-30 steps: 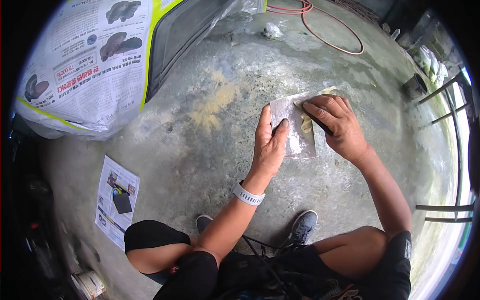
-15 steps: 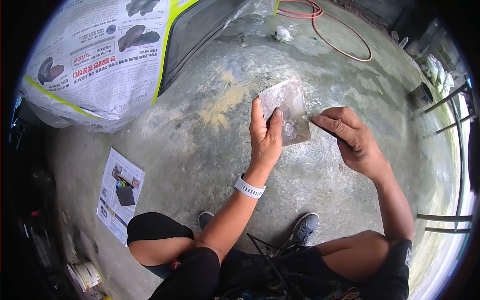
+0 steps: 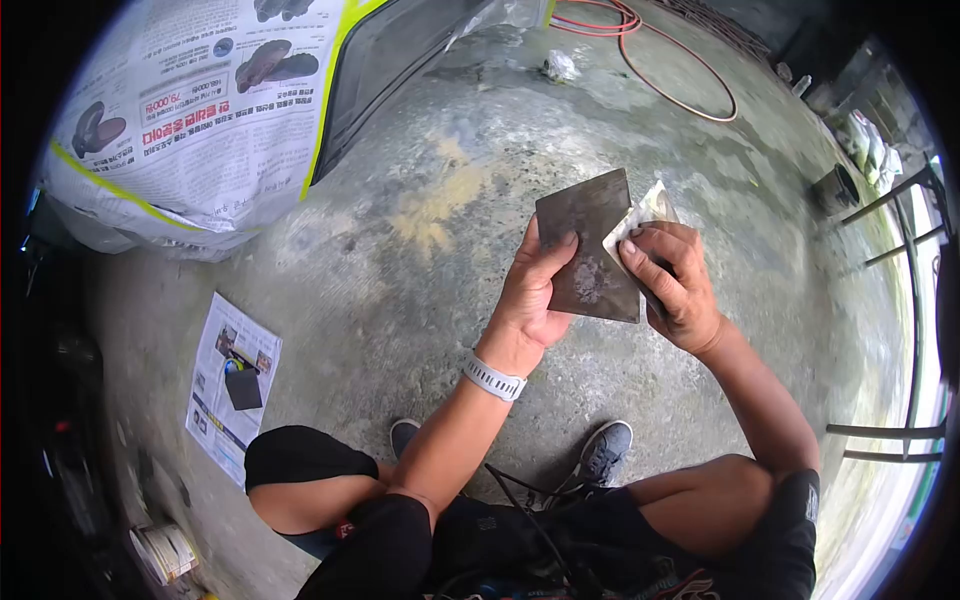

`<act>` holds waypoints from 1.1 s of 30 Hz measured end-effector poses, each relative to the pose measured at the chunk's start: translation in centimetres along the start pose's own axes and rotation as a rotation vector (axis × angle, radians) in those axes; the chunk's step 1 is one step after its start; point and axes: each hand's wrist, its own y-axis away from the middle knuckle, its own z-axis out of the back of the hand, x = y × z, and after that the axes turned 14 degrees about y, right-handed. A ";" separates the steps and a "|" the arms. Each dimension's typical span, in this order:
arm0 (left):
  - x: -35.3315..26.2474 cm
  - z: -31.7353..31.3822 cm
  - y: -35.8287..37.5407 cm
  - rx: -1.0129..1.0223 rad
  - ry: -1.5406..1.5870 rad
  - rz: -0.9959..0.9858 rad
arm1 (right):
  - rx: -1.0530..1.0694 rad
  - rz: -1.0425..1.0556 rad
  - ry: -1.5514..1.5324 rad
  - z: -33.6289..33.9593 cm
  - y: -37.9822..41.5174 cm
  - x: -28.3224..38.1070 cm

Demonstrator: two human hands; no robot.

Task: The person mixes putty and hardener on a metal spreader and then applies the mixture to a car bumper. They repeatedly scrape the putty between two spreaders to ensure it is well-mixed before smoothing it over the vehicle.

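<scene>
Left hand [image 3: 530, 283] is pinching the dark plate [image 3: 594, 252] at 2 o'clock from centre, right hand [image 3: 682, 287] is gripping a pale sheet [image 3: 652, 208] over its 3 o'clock edge, so a hard shove could be twisting the plate loose.

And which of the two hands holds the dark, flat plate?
The left hand, with the pale strap on its wrist; its thumb lies on the dark plate. The right hand, bare-wristed, pinches a pale sheet instead.
</scene>
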 end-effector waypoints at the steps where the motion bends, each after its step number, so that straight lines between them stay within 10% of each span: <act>1: 0.0 0.0 0.0 -0.024 -0.008 -0.019 | -0.026 -0.005 0.031 -0.4 0.3 -0.5; 17: 0.8 0.5 -0.8 -0.158 -0.395 -0.255 | 0.421 -0.100 0.132 3.1 -1.7 -1.1; 33: 0.6 0.0 -0.6 -0.129 -0.414 -0.290 | 0.338 -0.055 0.150 3.5 -3.1 -0.5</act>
